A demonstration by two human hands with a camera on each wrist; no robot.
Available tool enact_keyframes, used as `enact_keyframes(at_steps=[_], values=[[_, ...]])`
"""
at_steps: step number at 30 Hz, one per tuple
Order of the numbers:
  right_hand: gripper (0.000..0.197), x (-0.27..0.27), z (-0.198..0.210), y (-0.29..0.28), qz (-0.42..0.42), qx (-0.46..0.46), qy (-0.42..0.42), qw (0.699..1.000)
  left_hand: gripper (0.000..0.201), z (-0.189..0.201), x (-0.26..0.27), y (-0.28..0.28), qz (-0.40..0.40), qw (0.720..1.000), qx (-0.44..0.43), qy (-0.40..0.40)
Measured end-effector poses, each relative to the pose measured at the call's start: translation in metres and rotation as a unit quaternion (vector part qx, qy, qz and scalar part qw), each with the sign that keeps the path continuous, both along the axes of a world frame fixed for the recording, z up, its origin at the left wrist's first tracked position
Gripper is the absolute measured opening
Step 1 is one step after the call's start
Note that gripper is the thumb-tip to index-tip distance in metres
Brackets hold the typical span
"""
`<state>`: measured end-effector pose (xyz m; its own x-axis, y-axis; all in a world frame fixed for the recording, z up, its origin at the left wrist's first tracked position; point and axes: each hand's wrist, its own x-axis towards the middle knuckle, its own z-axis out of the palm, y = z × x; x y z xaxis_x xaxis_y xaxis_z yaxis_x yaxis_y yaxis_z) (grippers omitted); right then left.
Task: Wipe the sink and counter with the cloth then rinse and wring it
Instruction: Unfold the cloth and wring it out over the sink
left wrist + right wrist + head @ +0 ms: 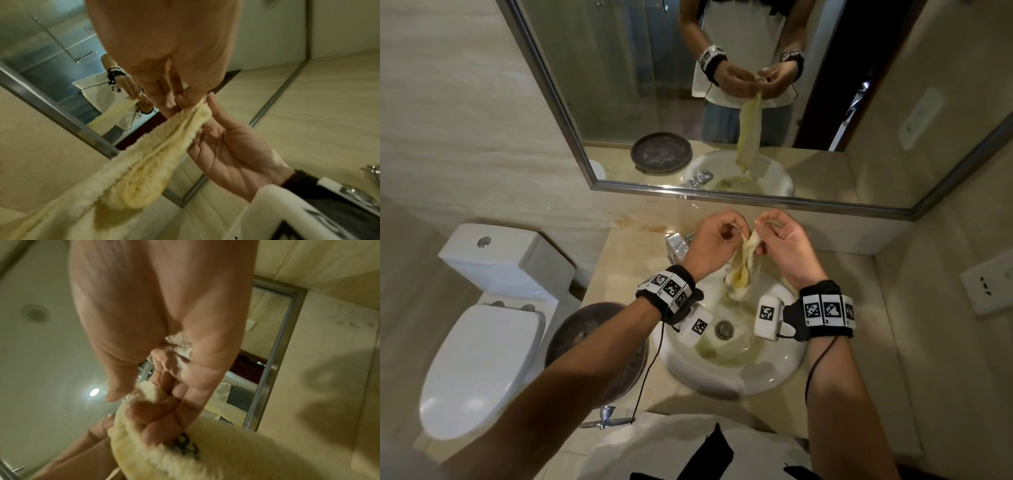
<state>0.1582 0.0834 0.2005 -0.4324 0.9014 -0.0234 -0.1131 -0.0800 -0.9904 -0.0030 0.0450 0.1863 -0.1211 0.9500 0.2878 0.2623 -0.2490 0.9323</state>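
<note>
1. Here the cloth [741, 265] hangs limp from the fingers over the sink [732, 377]; it looks soft, light and probably damp, so it should fold and sag freely.
2. Best hold, by judgement: its bunched top edge, where both pinches sit.
3. Left hand [714, 245]: raised, wrist bent, fingers [164, 104] clamped on the top edge.
4. Right hand [787, 248]: raised opposite, fingers [162, 423] curled onto the same edge, just beside the left.

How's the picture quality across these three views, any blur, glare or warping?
Head view: dim and warm, mirror frame bowed by the wide lens, cloth fairly sharp. Left wrist view: left hand large and soft, cloth edges smeared. Right wrist view: right hand blurred, one ceiling light glaring, dark shadow on the wall.
</note>
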Motion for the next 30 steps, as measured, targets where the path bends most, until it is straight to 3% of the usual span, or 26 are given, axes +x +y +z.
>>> enact_keyframes(at_steps=[2, 4, 6, 10, 15, 26, 30], values=[[0.032, 0.0, 0.0, -0.001, 0.017, -0.034, 0.03, 0.999, 0.017, 0.0, 0.001, 0.0, 0.027, 0.999, 0.0, -0.027], [0.04, 0.003, 0.001, 0.0, 0.026, -0.056, 0.056, 0.996, 0.018, 0.0, -0.002, 0.001, 0.043, 0.997, -0.005, -0.056], [0.034, 0.003, 0.0, 0.0, 0.026, -0.063, 0.068, 0.995, 0.018, 0.0, -0.006, 0.0, 0.041, 0.997, -0.009, -0.068], [0.005, -0.002, 0.0, 0.0, 0.006, -0.024, 0.031, 0.999, 0.021, 0.006, -0.01, -0.001, 0.038, 0.996, -0.024, -0.081], [0.005, -0.008, 0.0, -0.003, 0.01, 0.01, -0.011, 1.0, 0.012, 0.009, -0.008, -0.005, 0.049, 0.993, -0.051, -0.094], [0.031, -0.003, -0.007, 0.004, 0.047, 0.031, -0.025, 0.998, 0.043, 0.007, -0.005, -0.006, 0.078, 0.989, -0.082, -0.091], [0.027, -0.003, -0.01, 0.004, 0.059, 0.013, -0.022, 0.998, 0.047, 0.006, -0.006, -0.006, 0.074, 0.987, -0.103, -0.102]])
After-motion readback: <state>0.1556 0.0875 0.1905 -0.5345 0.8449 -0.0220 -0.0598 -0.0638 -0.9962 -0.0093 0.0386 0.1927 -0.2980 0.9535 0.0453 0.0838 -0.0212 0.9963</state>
